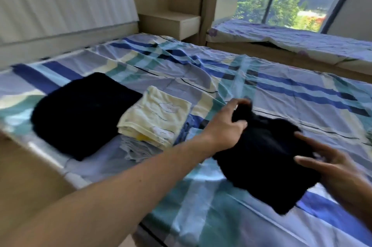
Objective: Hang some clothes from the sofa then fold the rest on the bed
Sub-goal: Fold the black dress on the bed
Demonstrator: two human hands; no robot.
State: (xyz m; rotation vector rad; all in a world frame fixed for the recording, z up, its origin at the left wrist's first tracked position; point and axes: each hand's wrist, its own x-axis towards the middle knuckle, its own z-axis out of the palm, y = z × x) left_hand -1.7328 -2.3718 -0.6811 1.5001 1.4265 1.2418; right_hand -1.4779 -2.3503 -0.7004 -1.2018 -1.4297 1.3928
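Left hand (227, 126) pinched the bunched top of a dark garment (261, 162) lying on the plaid bed (302, 93); right hand (330, 168) held fingers spread at its edge. Folding seemed underway; next it likely needed smoothing flat

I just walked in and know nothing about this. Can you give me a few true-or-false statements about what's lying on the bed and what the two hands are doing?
1. The left hand grips a bunched part of the dark garment. True.
2. The right hand is clenched round a hanger. False: its fingers are straight and spread at the garment's edge, and no hanger shows.
3. The pale yellow folded cloth lies on top of a light blue folded piece. True.
4. The folded dark pile lies to the right of the yellow cloth. False: it lies to its left.
5. The bed sheet is plain white. False: it is checked in blue, teal and cream.
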